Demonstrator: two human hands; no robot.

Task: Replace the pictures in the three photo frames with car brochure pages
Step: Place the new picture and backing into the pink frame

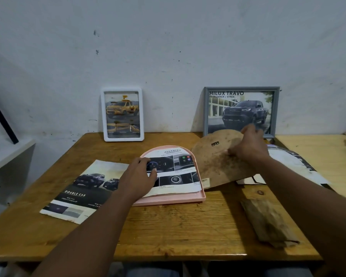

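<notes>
The left hand (139, 177) lies spread on a car brochure page (185, 162) inside the pink arched photo frame (168, 200), flat on the wooden bench (178, 226). The right hand (248, 145) grips a brown arched backing board (218, 164), tilted beside it.

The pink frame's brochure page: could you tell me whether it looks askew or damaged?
Yes. The brochure page lies askew in the pink frame: its lower right corner rides over the right rim, and its bottom edge looks ragged. The left hand presses on it; the right hand holds the stained backing board.
</notes>
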